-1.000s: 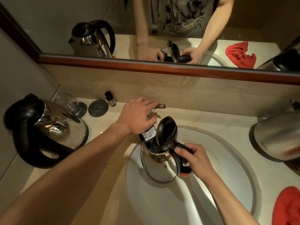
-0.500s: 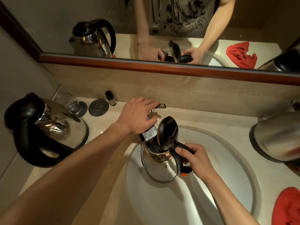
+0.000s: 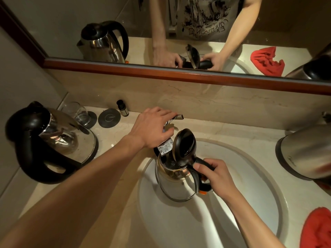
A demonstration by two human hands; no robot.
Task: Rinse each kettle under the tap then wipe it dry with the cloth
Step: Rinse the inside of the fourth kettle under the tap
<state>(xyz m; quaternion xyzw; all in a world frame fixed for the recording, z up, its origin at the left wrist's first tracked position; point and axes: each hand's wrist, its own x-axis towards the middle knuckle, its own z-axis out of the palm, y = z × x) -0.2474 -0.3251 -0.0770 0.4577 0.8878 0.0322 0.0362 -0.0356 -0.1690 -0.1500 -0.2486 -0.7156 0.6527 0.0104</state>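
Note:
A steel kettle with its black lid flipped up stands in the white sink, its mouth under the chrome tap spout. My right hand grips the kettle's black handle. My left hand rests on the tap lever, fingers curled over it. Water shows inside the kettle. A second steel kettle with a black handle stands on the counter at the left. A third kettle is at the right edge. The red cloth lies at the lower right.
A glass on a dark coaster, another round coaster and a small dark bottle stand at the back left by the marble splashback. A wood-framed mirror above reflects the scene.

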